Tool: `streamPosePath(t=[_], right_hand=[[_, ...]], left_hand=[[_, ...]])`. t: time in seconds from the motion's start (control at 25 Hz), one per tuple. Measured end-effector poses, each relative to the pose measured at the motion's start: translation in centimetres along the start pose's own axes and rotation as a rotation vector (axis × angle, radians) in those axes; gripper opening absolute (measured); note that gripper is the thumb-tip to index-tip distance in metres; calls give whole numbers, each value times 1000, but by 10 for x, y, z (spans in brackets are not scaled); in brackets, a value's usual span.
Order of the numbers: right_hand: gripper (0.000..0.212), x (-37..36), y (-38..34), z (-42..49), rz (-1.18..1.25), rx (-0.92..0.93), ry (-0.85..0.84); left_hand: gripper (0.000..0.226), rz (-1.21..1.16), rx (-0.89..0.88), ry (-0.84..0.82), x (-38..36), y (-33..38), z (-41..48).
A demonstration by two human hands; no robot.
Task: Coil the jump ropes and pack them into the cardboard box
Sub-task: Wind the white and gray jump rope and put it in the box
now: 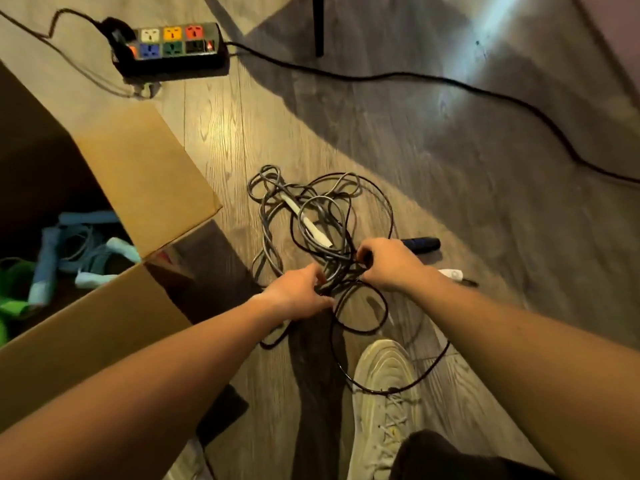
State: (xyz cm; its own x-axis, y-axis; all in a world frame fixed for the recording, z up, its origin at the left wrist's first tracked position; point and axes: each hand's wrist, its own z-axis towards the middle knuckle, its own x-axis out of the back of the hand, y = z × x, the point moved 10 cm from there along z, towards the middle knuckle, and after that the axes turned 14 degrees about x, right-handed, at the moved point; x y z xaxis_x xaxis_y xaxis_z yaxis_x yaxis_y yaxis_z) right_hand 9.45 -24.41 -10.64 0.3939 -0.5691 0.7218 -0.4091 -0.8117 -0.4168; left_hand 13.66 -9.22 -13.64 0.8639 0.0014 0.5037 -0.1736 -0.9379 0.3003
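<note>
Wooden floor [450, 150] fills the whole frame, pale at the centre and shadowed towards the upper right. The cardboard box [86, 327] stands open along the left edge with one flap folded out towards the centre. Light blue jump ropes [79, 244] lie down inside it, and something green [14, 271] sits at the far left.

In the centre, just right of the box, the tangle of jump ropes [311, 209] sprawls on the floor. Its grey and black cords are looped over one another, and one black loop trails down over the pale shoe [384, 386] at the lower centre.

A black cable [415, 77] snakes across the upper right, running from the power strip [173, 50] with coloured sockets at the upper left.

Now the hands! The left hand [298, 296] has its fingers curled into the lower part of the tangle and grips the cords. The right hand [388, 263], just beside it, pinches cords with bent fingers.

There's a white handle [311, 225] buried in the tangle, a dark blue handle [420, 244] poking out past the right hand, and another white piece [450, 273] just below that.
</note>
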Motion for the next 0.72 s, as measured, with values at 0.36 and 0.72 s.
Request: streamPosePath(t=[0.36, 0.72], right_hand=[[31, -7, -37, 17, -253, 107, 170], [24, 69, -103, -13, -577, 393, -125]], left_hand=[[35, -44, 81, 84, -1, -10, 26], [63, -165, -26, 361, 80, -5, -49]])
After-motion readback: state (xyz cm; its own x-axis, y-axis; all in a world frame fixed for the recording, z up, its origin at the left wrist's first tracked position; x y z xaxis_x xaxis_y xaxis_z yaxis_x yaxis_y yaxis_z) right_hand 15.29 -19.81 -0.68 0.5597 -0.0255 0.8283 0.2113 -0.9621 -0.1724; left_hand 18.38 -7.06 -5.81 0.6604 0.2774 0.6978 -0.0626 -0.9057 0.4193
